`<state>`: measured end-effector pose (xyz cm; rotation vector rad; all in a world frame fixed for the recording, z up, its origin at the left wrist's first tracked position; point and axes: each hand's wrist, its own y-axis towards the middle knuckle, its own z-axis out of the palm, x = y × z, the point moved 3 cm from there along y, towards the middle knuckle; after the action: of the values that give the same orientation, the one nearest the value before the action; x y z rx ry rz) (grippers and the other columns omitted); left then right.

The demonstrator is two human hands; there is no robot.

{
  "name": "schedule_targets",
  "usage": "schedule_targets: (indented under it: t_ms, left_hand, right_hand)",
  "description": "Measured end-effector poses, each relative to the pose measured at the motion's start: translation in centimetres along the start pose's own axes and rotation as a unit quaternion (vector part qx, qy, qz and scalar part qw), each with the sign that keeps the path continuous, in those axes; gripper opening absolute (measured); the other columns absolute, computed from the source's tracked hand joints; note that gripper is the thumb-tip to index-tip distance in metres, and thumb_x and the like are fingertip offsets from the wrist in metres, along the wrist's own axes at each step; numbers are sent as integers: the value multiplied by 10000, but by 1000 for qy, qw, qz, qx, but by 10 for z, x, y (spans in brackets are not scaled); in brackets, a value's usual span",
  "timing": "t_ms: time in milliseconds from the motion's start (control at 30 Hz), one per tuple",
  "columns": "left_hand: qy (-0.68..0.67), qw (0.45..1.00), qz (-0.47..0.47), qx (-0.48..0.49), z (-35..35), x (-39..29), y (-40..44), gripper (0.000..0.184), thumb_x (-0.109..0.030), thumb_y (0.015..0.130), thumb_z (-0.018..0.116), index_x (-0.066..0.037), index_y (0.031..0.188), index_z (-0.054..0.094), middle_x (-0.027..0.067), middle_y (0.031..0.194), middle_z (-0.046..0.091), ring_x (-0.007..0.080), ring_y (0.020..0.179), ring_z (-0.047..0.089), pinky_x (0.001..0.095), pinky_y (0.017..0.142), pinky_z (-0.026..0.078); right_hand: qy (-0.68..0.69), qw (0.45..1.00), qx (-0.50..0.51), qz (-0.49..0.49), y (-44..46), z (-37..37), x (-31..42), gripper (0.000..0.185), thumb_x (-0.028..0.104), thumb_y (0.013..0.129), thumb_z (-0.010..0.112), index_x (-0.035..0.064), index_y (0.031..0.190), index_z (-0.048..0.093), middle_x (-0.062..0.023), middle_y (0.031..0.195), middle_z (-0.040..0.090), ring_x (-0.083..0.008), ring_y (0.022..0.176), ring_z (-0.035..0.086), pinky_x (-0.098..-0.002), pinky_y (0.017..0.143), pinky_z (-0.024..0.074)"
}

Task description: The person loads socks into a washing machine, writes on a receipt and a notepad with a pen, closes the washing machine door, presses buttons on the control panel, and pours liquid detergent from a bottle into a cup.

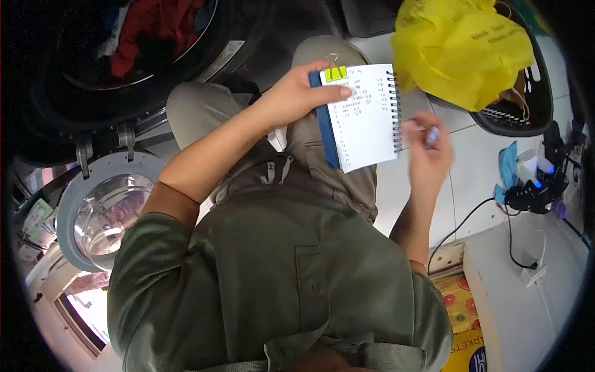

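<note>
My left hand (307, 93) is closed on a small spiral notebook (372, 133), its thumb lying across the open page. The page bears handwritten lines near its top and small marks along its left side. A yellow binder clip (335, 74) grips the notebook's upper left corner, and a dark blue cover shows along the left edge. Just right of the wire spiral, my right hand (429, 152) is curled around a pen (432, 136). Motion blurs that hand and the pen. The pen's tip cannot be made out against the page.
An open front-loading washer (229, 56) holds red and other laundry at upper left; its round door (105, 211) hangs open. A yellow plastic bag (462, 53) sits in a black basket (539, 102). Cables and a black device (536, 192) lie at right, near a patterned bag (462, 310).
</note>
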<state>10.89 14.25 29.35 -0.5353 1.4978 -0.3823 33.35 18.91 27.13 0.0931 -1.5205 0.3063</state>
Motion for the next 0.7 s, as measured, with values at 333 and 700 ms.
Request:
schedule_targets:
  t_ms: [333,700]
  left_hand:
    - [-24,992,109,-50,-62,5,-15,372,-105,717,708,9,1032,545,40,878,623,78,787,572,222,726,456]
    - [-3,993,120,-23,-63,17,-14,492,-28,686,705,45,1115,477,76,964,613,110,870,574,245,800,448]
  right_hand:
    - [287,943,136,-96,-1,134,27,302,214,865,498,-53,1005,475,-183,895,570,-233,796,564,-357,779,442]
    - [-39,971,75,-224,-15,139,15,180,-68,737,610,8,800,460,-113,778,567,-107,612,506,-231,552,429]
